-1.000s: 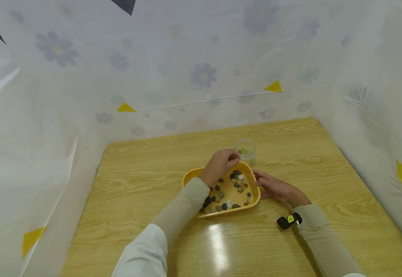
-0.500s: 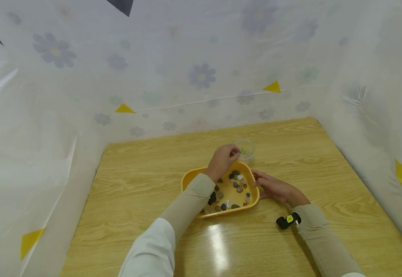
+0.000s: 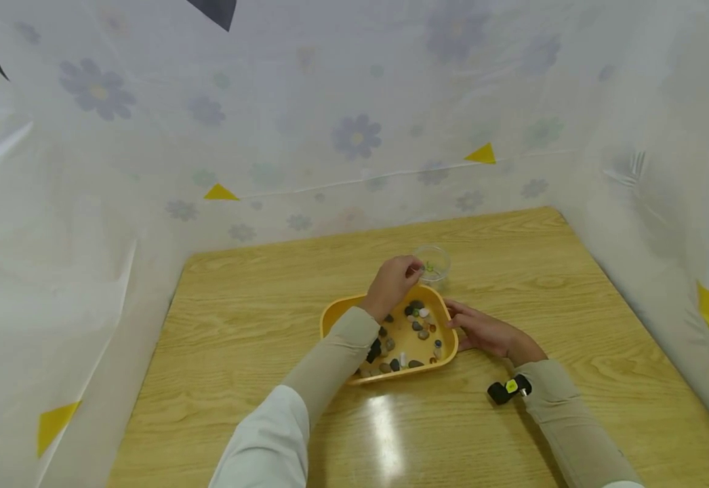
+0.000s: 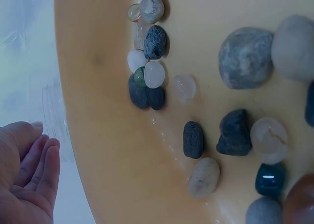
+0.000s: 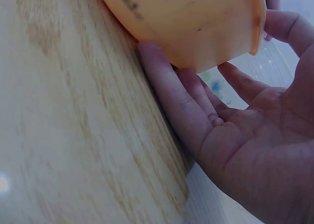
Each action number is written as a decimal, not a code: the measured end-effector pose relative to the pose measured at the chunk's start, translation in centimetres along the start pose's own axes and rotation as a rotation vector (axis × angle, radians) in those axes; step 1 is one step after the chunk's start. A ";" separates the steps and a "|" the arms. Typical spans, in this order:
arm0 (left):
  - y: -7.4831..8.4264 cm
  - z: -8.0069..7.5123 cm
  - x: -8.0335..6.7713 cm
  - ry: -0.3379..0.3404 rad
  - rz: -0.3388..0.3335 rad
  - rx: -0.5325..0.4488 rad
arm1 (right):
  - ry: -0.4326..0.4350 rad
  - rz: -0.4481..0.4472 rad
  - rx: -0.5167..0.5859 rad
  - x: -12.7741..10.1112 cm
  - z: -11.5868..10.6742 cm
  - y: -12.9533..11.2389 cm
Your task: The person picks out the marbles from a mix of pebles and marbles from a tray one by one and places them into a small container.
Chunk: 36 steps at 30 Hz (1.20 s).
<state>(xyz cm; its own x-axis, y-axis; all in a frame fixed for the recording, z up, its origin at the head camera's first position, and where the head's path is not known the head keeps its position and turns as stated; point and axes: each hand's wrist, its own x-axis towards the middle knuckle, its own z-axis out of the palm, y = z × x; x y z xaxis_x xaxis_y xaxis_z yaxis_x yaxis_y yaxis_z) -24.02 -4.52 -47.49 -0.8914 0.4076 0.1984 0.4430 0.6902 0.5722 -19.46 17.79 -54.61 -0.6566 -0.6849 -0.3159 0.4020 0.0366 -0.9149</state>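
My left hand point(image 3: 393, 281) reaches over the far side of the yellow plastic tray point(image 3: 327, 316). Its fingertips are right at the rim of a small clear round container point(image 3: 448, 263). In the left wrist view the thumb and fingers point(image 4: 52, 157) lie close together, with nothing visible between them. Small green and dark pieces point(image 3: 430, 267) lie inside the container. Pebbles point(image 4: 202, 177) of several colours are scattered over the tray floor, some hidden under my left forearm in the head view. My right hand point(image 3: 490, 333) holds the tray at its right end, digits spread round the outer wall point(image 5: 211, 32) and rim.
The tray and container stand on a wood-grain table point(image 3: 238, 312). Pale flowered sheeting point(image 3: 306, 156) hangs behind the table and along both sides. A black wrist device point(image 3: 501, 392) with a yellow mark sits by the right cuff.
My left hand has moved from above the tray's far rim to the container's edge, and the dark stone at its fingertips no longer shows there. My right hand has stayed at the tray.
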 end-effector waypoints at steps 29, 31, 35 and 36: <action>-0.6 -0.9 -3.0 -0.248 0.173 0.166 | -0.014 -0.007 -0.004 0.1 0.1 -0.1; -0.6 -0.7 -3.2 -0.265 0.174 0.176 | -0.009 0.000 -0.005 0.1 0.1 -0.1; -0.8 -0.4 -3.6 -0.278 0.162 0.165 | 0.000 0.007 -0.002 0.1 0.2 -0.2; -0.8 -0.3 -3.7 -0.278 0.159 0.163 | 0.002 0.007 -0.001 0.0 0.2 -0.2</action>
<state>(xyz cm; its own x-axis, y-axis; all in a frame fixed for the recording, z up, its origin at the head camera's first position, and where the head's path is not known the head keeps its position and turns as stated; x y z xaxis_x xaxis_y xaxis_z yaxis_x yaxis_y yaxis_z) -21.16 -6.79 -48.43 -0.7599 0.6489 0.0378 0.6032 0.6823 0.4132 -19.42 17.60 -54.40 -0.6551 -0.6833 -0.3225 0.4060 0.0417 -0.9129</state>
